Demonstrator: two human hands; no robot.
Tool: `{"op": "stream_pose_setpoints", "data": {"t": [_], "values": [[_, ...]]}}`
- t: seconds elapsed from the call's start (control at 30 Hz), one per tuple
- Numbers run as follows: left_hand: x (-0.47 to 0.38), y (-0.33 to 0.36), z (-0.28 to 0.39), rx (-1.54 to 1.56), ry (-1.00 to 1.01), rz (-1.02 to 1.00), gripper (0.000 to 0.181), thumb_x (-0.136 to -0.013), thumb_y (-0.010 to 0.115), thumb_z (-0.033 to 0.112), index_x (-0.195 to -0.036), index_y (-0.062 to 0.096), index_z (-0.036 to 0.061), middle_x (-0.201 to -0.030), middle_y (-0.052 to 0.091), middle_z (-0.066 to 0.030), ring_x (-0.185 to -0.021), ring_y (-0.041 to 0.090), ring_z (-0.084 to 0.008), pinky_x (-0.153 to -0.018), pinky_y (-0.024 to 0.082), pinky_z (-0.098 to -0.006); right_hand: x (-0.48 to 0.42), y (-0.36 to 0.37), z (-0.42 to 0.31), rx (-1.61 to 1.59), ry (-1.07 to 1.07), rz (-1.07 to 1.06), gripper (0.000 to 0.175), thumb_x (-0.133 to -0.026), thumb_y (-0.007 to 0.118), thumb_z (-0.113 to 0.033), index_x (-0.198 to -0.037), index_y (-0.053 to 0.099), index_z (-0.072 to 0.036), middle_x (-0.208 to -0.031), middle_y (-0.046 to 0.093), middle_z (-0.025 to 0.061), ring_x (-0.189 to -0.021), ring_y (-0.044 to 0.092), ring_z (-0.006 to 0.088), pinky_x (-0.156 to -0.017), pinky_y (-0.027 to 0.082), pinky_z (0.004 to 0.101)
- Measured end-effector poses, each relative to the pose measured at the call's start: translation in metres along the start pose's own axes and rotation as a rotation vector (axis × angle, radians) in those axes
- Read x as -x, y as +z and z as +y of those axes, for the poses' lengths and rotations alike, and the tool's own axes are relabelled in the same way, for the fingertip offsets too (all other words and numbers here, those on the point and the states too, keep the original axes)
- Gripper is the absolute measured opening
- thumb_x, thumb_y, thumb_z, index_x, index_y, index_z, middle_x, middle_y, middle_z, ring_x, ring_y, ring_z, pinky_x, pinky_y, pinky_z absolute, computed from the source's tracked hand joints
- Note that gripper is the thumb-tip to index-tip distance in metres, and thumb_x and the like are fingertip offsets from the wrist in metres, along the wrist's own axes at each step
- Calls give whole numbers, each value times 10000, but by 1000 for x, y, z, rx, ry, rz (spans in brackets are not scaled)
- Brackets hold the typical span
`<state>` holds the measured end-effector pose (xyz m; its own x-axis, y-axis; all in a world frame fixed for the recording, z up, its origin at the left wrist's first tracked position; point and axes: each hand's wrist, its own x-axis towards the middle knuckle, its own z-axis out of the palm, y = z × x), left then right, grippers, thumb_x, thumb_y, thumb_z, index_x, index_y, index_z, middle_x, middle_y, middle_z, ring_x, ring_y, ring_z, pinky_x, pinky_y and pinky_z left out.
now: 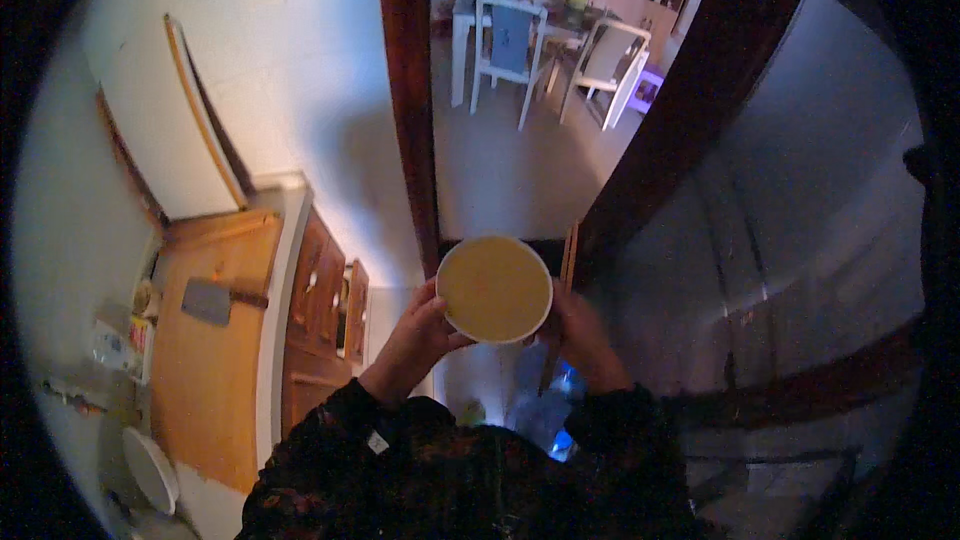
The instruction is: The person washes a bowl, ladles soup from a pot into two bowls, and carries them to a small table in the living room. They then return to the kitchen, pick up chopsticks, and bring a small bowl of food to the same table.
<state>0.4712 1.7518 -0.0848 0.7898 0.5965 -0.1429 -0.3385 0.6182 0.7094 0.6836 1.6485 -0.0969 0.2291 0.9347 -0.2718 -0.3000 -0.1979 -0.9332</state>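
Note:
A round white-rimmed bowl (551, 286) is held out in front of my body, just before a doorway. It is filled almost to the brim with a smooth yellowish-tan content (493, 288), whose kind I cannot tell. My left hand (424, 330) grips the bowl's left side, thumb near the rim. Around its right side is my right hand (581, 330), darker and partly blurred, its fingers mostly hidden behind the bowl.
A dark wooden door frame (409, 90) borders the opening. Beyond stand a dining table (465, 4) and white chairs (510, 37). At left, a counter holds a wooden board (202, 390) with a cleaver (208, 301); below, a cabinet drawer (358, 311) sticks out.

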Motion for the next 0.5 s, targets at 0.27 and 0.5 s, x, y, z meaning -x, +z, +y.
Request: {"op": "stream_pose_setpoints", "data": {"t": [0.27,0.5], "values": [[-146,-13,39,-45,-23,-12,524,-910,506,273,-1360,292,113,-1338,415,-104,-1203,468,-271,-952,445,-480,-122,-51,-36,-67,30,57,479,-935,379,-510,-1104,561,-101,-777,641,47,-596,582,125,-483,398,237],[-277,-13,69,-46,-55,0,525,-904,524,313,-1343,337,93,-1310,445,-102,-1196,474,-269,-952,450,-440,-225,-94,-84,-220,43,209,460,-888,498,-515,-1059,567,-94,-792,634,29,-622,584,122,-495,430,237]]}}
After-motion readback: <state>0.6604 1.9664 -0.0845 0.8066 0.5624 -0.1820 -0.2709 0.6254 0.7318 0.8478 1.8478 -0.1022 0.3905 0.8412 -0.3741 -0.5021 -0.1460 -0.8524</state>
